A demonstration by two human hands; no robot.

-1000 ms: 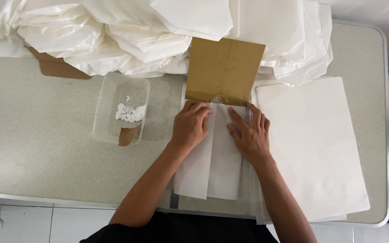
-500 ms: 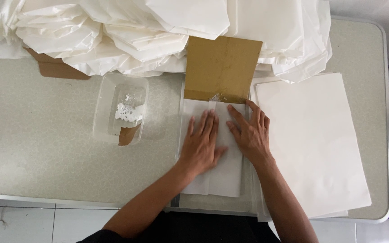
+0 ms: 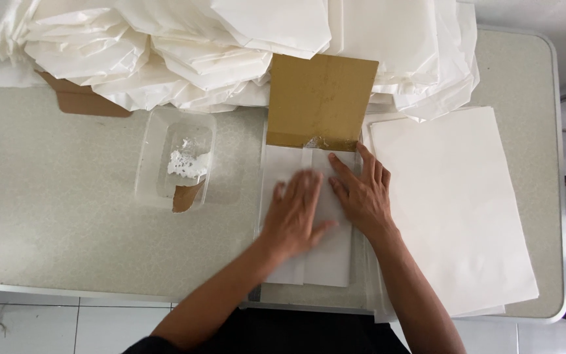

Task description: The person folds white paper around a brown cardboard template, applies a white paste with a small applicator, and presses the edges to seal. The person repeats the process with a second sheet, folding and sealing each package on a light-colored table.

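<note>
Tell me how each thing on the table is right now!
left hand: flat, palm down on the folded paper, blurred.
right hand: flat, fingers spread on the folded paper.
folded paper: folded lengthwise, lying flat.
cardboard sheet: lying flat, its near edge over the folded paper's top.
clear plastic tub: open, with white paste and a brown scrap inside.
stack of white sheets: flat, unfolded.
heap of white paper: piled loosely.
</note>
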